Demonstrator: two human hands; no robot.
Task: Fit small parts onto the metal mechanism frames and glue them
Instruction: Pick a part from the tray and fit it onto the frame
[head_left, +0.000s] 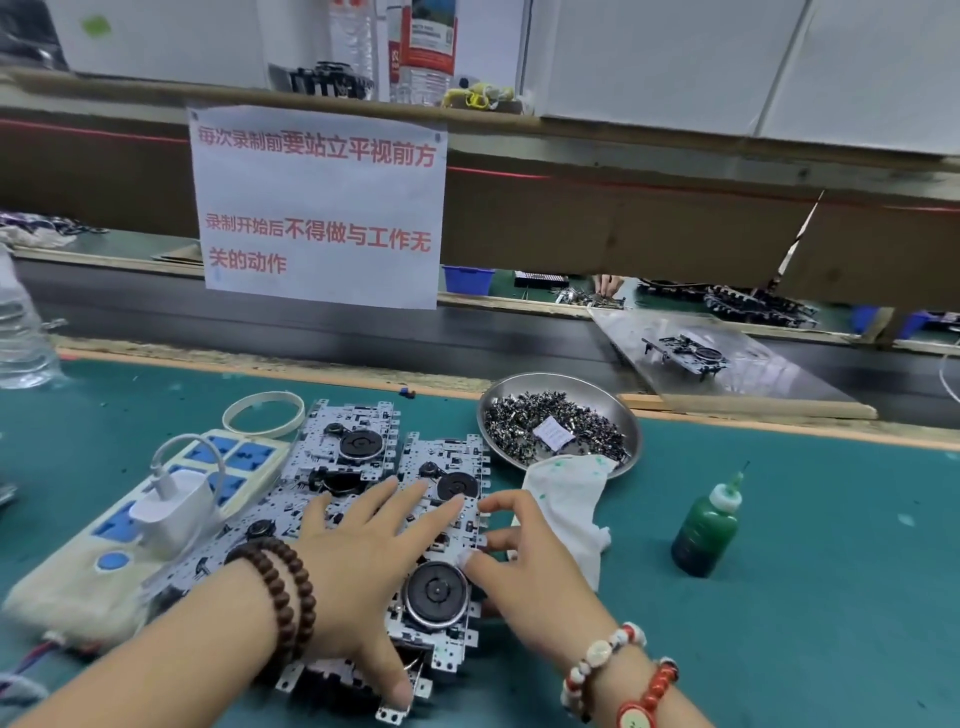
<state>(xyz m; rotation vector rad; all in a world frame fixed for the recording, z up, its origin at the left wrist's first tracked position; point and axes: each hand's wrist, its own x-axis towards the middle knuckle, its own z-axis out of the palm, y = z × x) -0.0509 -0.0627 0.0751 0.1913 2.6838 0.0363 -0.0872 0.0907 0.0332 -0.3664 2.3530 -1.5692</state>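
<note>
Your left hand (363, 551) lay flat, fingers (415, 512) straight, pressing the overlapping frames (353, 457) down, likely to steady them. Your right hand (524, 566) sat at their right edge, fingers curled as if pinching a small part; I could not tell what it held. Within reach on the green surface (831, 597) stood the parts dish (618, 410), a stained cloth (566, 499) and the glue bottle (709, 525). A conveyor (311, 327) ran behind, under a paper notice (317, 208).

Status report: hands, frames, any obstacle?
Left hand flat on metal frames. Right hand pinching frame edge. Glue bottle untouched. White cloth beside right hand.
</note>
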